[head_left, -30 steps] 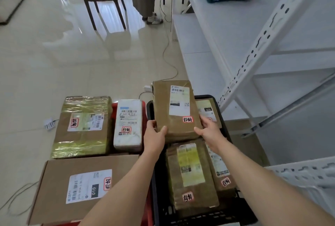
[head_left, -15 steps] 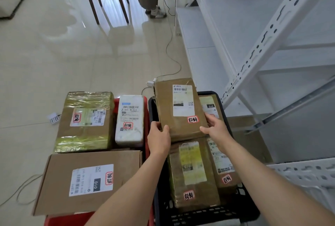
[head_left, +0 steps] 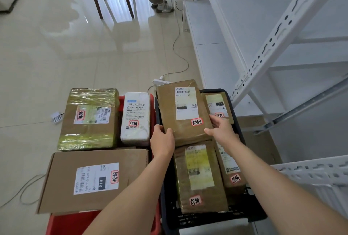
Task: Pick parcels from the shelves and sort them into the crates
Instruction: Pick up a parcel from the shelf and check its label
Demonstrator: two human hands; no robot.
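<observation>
Both hands hold a brown parcel [head_left: 185,110] by its near end over the black crate [head_left: 238,114]: the left hand [head_left: 162,140] grips the near left corner, the right hand [head_left: 221,131] the near right edge, its fingers [head_left: 214,121] lying on top. Just below the fingers lie two more taped parcels [head_left: 201,178] in the crate. Left of the left hand's fingers, a red crate [head_left: 62,224] carries a white parcel [head_left: 135,119] and two cardboard boxes [head_left: 90,119].

Floor [head_left: 56,55] is glossy tile, super reflective. Shelving [head_left: 278,33] at 2 o'clock looks like white painted metal. Left parcel [head_left: 88,119] is cardboard under shiny crinkly tape; the black crate [head_left: 233,106] is plastic.
</observation>
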